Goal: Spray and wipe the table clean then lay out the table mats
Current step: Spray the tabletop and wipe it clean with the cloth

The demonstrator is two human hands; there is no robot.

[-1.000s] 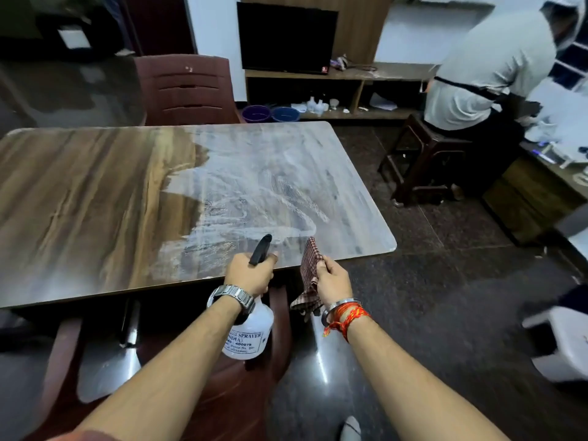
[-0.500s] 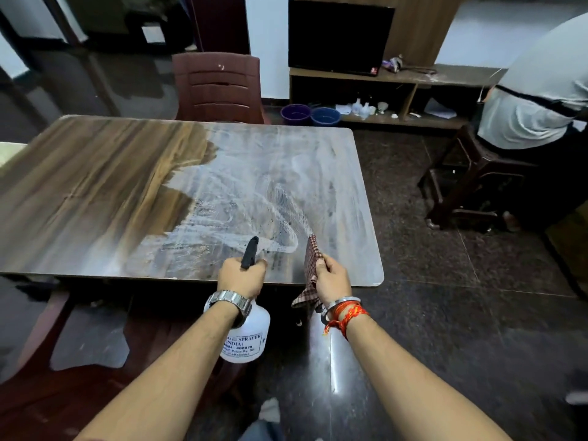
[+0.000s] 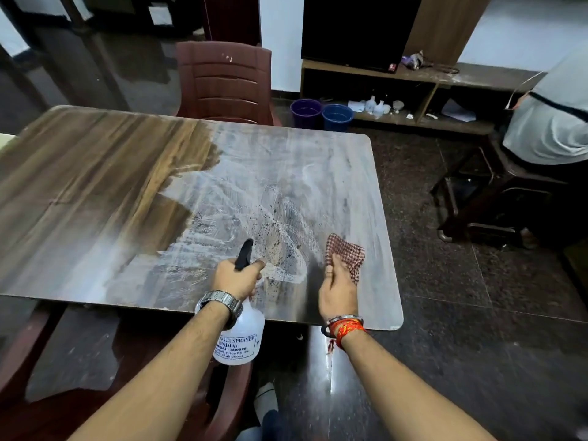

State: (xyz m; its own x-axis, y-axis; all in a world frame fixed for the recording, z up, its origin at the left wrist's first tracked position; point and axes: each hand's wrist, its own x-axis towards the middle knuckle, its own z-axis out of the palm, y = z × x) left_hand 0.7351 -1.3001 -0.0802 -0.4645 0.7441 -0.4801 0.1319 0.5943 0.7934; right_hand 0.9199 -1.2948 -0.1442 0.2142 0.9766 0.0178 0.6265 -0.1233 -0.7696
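Above the table's [image 3: 95,186] near edge, your left hand [image 3: 237,276] grips the spray bottle [image 3: 240,338], nozzle aimed at the white residue [image 3: 280,198]. Beside it, your right hand [image 3: 337,291] pinches the checked cloth [image 3: 346,254] against the table, ready to wipe.

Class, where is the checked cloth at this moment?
In the head view, the checked cloth is in the right hand, over the table near its front right corner, right of the spray bottle held by the left hand.

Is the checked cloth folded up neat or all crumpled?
Crumpled. The checked cloth sits bunched under the right hand on the table, its edges uneven and sticking out past the fingers, not in a flat, squared fold.
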